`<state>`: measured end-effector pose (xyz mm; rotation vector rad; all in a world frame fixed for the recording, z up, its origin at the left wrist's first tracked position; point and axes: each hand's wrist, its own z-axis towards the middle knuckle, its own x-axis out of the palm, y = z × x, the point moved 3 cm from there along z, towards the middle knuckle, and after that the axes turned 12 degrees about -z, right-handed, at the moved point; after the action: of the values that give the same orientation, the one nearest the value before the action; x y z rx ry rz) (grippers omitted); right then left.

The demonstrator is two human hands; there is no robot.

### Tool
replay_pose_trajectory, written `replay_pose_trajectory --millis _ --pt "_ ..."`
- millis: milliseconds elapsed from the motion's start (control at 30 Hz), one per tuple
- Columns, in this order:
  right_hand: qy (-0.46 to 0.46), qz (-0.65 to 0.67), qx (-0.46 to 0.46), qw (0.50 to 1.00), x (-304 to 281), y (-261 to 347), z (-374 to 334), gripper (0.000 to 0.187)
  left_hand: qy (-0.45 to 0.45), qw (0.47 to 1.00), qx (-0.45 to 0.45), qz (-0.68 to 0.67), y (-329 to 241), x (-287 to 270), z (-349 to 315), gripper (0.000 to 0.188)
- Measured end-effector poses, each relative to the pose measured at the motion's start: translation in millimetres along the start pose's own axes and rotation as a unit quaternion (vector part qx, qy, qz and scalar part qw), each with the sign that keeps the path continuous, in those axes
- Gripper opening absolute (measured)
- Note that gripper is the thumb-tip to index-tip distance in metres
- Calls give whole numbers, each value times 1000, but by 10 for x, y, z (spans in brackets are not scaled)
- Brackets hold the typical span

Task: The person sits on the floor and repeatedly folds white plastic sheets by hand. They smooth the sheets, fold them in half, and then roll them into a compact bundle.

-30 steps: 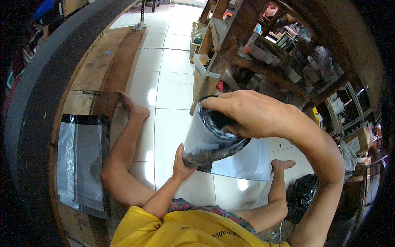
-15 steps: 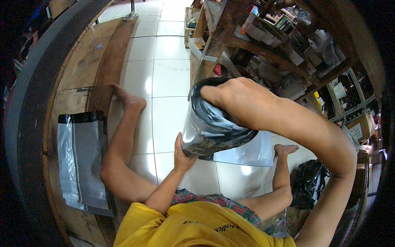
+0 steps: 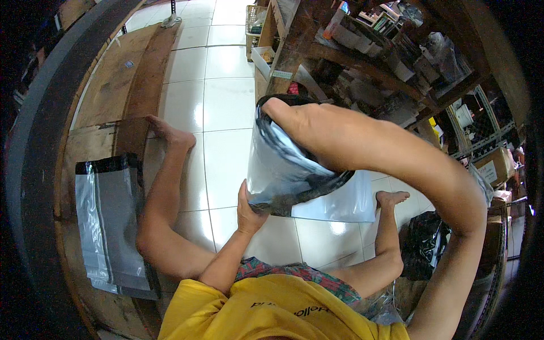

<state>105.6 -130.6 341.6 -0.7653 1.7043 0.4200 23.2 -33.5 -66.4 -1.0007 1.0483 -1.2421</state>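
In front of me I hold up a grey plastic mailer bag with a black inside and rim. Its mouth gapes toward me. My right hand bends over from the right and grips the upper rim, thumb on the edge; its other fingers are hidden behind or inside the bag. Low on the bag's left side, my left hand holds the plastic between thumb and fingers, which are partly hidden. More flat grey mailer bags with black top strips lie stacked at my left.
A pale plastic sheet lies on the white tiled floor beyond the bag. Wooden planks run along the left. A wooden shelf full of goods stands at the far right. A black plastic bag sits beside my right leg.
My right hand has moved slightly up and left with the rim. The bag's front looks smoother and more stretched, with fewer folds at the mouth. My left hand keeps its hold.
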Motion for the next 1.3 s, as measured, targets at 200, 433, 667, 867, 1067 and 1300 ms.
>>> replay_pose_trajectory --millis 200,433,667,867,1067,1300 --pt "-115 -52 60 990 -219 -129 -168 41 1 1000 7 15 146 -20 -51 104" --pt "-40 -28 49 998 11 -82 -164 86 18 999 15 21 202 6 -72 103" --pt "-339 14 32 940 -395 -53 -144 47 9 996 48 74 277 30 -47 101" --pt "-341 30 2 940 -149 -101 42 56 11 998 45 46 219 4 -37 100" --pt "-324 155 -14 933 -154 -88 -27 72 25 997 27 66 -13 31 41 100" --pt "-350 32 -25 936 45 -13 -72 59 23 997 58 48 423 14 -13 104"
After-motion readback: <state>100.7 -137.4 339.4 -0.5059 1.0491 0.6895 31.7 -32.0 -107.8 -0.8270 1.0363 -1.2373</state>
